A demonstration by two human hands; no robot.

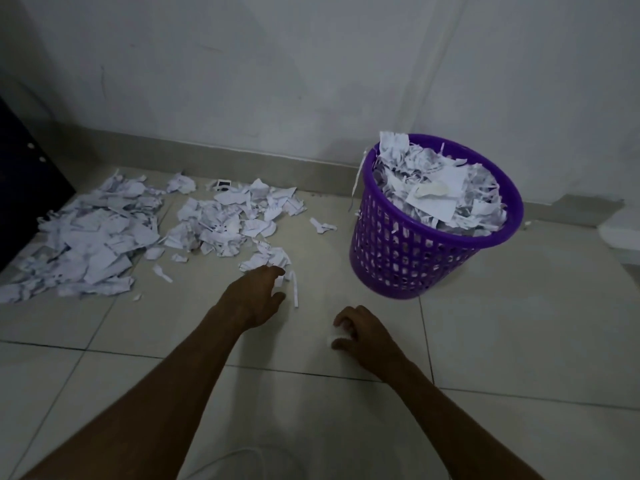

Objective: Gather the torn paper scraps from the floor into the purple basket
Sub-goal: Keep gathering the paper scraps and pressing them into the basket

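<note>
Your left hand (258, 296) pinching a scrap (279, 280), right hand (360, 332) curled round another scrap (335, 337), heaped paper scraps (104, 237) beside a dark cabinet (20, 188), brimming purple basket (408, 258) against the wall (277, 71).

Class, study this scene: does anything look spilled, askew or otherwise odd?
Yes. Torn white paper scraps lie spilled across the tiled floor by the wall. The purple plastic mesh basket is heaped above its rim, and one strip dangles over its left edge.
</note>
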